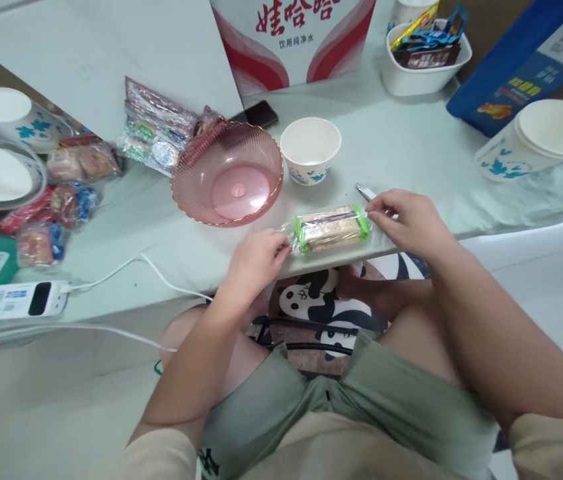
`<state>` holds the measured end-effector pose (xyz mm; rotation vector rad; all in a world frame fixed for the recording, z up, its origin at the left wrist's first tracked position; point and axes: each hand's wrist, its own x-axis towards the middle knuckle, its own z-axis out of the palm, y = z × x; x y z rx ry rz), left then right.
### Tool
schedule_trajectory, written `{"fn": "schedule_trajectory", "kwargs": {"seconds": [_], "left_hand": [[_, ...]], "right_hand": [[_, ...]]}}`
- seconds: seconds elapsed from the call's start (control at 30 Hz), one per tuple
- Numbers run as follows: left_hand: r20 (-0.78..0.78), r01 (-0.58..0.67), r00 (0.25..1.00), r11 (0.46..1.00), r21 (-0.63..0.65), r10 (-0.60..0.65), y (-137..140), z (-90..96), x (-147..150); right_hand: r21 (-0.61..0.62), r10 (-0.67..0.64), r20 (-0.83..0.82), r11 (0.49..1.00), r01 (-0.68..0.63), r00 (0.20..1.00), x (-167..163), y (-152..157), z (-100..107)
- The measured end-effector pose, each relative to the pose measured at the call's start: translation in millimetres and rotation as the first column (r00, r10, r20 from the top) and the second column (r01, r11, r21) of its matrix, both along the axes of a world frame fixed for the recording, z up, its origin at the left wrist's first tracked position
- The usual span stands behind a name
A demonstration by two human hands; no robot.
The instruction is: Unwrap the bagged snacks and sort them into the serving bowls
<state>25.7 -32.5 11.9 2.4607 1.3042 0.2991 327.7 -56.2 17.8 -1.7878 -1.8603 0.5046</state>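
A clear plastic-wrapped packet [332, 228] with pale tan contents and bright green ends lies near the table's front edge. My left hand [260, 259] pinches the loose wrapper at its left end, the fingers closed. At the opposite end my right hand [408, 217] has thumb and fingers drawn together on the wrapper's right tip. Just behind my right fingers lies a small slim metallic-looking tool [365, 191], partly hidden by the hand. Beyond the packet stand a pink ribbed bowl [186, 193] and a paper cup [310, 163] with blue leaf prints.
Wrapped snacks [158, 127] lie behind the bowl beside a dark phone [256, 115]. More packaged snacks [41, 243] and a white power bank [24, 300] with a cable are on the left. A white tub [406, 81], blue package [506, 80] and stacked paper cups [506, 157] stand right.
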Motion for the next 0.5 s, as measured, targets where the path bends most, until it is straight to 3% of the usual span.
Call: {"fn": "schedule_trajectory", "kwargs": {"seconds": [0.17,0.23,0.33,0.4,0.5], "left_hand": [[0.252,-0.078,0.967,0.983,0.167,0.034,1.9,4.4,-1.0],[0.320,-0.125,0.946,0.964,0.235,0.045,2.1,6.4,0.0],[0.349,-0.148,0.935,0.957,0.247,0.055,0.7,8.1,2.6],[0.337,-0.139,0.940,0.964,0.227,0.056,-0.6,8.3,4.4],[0.319,-0.161,0.944,0.964,0.213,0.087,-1.7,7.6,5.6]], "right_hand": [[0.081,-0.275,-0.175,0.953,0.292,0.945,-3.3,2.4,4.2],[0.080,-0.305,-0.213,0.941,0.328,0.928,-2.7,3.1,2.0],[0.029,-0.111,-0.165,0.993,0.117,0.980,-1.9,2.4,-3.7],[-0.006,0.062,-0.095,0.998,-0.063,0.994,-1.7,1.1,-6.4],[-0.024,0.089,-0.038,0.996,-0.090,0.995,-2.1,-0.5,-4.9]]}}
